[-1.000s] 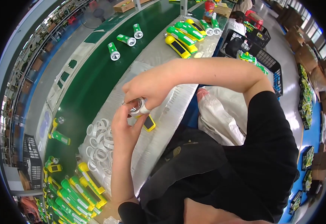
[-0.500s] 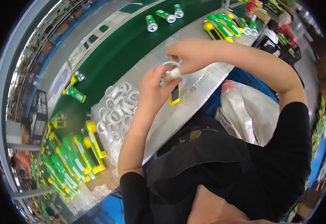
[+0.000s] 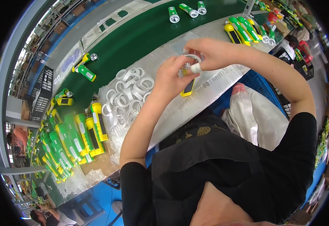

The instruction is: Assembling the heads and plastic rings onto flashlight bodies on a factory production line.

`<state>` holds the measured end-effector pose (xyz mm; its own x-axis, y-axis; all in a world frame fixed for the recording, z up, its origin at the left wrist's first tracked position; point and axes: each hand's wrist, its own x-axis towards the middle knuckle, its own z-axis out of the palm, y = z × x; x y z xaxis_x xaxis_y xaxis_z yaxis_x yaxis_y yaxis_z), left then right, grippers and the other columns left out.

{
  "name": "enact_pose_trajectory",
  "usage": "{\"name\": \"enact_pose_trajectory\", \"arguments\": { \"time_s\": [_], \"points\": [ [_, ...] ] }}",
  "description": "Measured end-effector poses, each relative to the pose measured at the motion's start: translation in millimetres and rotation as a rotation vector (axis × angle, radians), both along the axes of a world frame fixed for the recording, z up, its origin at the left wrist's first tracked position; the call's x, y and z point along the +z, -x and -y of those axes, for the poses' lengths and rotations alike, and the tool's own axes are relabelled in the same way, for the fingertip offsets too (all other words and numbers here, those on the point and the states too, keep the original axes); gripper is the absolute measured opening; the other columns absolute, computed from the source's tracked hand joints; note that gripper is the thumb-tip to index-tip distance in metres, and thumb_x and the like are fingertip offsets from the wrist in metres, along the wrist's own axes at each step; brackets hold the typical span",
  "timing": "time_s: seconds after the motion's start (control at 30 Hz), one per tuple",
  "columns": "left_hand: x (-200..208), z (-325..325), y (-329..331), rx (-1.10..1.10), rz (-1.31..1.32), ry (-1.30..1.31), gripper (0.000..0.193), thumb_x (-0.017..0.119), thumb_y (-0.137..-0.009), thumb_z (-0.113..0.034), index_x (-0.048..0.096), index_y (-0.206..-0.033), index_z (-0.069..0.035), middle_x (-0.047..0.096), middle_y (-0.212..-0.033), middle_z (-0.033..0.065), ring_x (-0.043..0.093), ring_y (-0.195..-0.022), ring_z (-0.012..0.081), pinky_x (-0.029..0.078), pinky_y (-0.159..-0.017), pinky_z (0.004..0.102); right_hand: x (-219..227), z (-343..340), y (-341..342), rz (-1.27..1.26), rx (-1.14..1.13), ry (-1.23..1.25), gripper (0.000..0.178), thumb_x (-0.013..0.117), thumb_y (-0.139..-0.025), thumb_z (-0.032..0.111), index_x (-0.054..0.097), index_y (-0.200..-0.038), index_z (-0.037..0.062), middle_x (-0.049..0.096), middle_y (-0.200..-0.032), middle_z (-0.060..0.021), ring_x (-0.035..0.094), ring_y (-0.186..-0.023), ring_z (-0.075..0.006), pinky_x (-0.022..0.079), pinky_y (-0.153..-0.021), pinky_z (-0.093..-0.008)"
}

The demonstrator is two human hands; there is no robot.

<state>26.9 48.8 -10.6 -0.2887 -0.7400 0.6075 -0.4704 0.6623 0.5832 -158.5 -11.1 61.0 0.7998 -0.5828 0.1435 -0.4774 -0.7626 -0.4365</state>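
Over the worktable, my left hand (image 3: pixel 172 77) is closed around the head end of a yellow flashlight (image 3: pixel 188 89). The flashlight's body, with a dark panel, shows below my thumb; its head is mostly hidden by my fingers. A white ring (image 3: pixel 195 56) sits between my hands at that end, pinched by the bent fingers of my right hand (image 3: pixel 213 54). I cannot tell whether the ring is around the head or just against it. A white wrap (image 3: pixel 196 68) covers a digit beside the ring. Left of my hands lies a heap of white rings (image 3: pixel 128 96).
Yellow and green flashlights (image 3: pixel 72 141) stand packed at the table's left end; several more (image 3: pixel 243 30) lie at the far right. A green belt (image 3: pixel 134 45) beyond carries loose flashlights (image 3: pixel 174 16). A white sack (image 3: pixel 258 111) and a blue crate (image 3: pixel 260 84) are at the right.
The whole view has shifted, so the table and heap appear moved. My hands stay together at the flashlight's head, and the ring between them shows more plainly now.
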Motion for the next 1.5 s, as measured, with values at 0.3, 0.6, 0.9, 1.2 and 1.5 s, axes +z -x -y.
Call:
{"name": "enact_pose_trajectory", "arguments": {
  "time_s": [0.3,0.6,0.9,1.2,1.5],
  "points": [
    [-7,-2,1,0.145,0.006,0.065,0.034,0.082,-0.068,-0.017,0.064,-0.096,-0.014,0.059,-0.075,0.0042,0.060,-0.075,0.0266,0.049,-0.066,0.0402,-4,-2,-17,-0.203,-0.265,0.035,0.045,0.074,-0.075,0.031,0.056,-0.097,-0.0032,0.061,-0.088,-0.0188,0.061,-0.076,-0.0311,0.048,-0.065,-0.0410],
    [-12,-3,2,0.221,0.019,0.084,0.034,0.082,-0.068,-0.018,0.064,-0.097,-0.016,0.060,-0.076,0.0052,0.059,-0.073,0.0251,0.048,-0.064,0.0389,-1,-3,-26,-0.305,-0.301,0.106,0.052,0.071,-0.075,0.043,0.062,-0.098,-0.0029,0.066,-0.095,-0.0197,0.065,-0.084,-0.0329,0.051,-0.072,-0.0420],
    [-10,-2,-4,0.142,-0.047,0.074,0.035,0.082,-0.068,-0.017,0.064,-0.098,-0.014,0.060,-0.076,0.0045,0.060,-0.073,0.0250,0.049,-0.063,0.0384,6,4,-18,-0.191,-0.024,0.075,0.049,0.073,-0.075,0.043,0.061,-0.094,-0.0002,0.063,-0.078,-0.0170,0.063,-0.073,-0.0326,0.048,-0.063,-0.0418],
    [-11,-1,-6,0.134,-0.032,0.080,0.034,0.084,-0.070,-0.014,0.066,-0.099,-0.013,0.064,-0.083,0.0041,0.063,-0.075,0.0192,0.049,-0.061,0.0311,-4,0,-17,-0.125,-0.063,0.093,0.045,0.075,-0.074,0.041,0.059,-0.085,0.0000,0.061,-0.080,-0.0134,0.061,-0.072,-0.0275,0.047,-0.061,-0.0381],
    [-12,5,-9,0.101,0.039,0.104,0.047,0.084,-0.070,-0.014,0.062,-0.112,-0.012,0.067,-0.096,0.0053,0.064,-0.083,0.0196,0.052,-0.070,0.0313,-12,2,-10,0.085,0.075,0.135,0.034,0.071,-0.084,0.031,0.058,-0.094,0.0004,0.056,-0.084,-0.0115,0.055,-0.072,-0.0245,0.044,-0.058,-0.0345]
  ]
}}
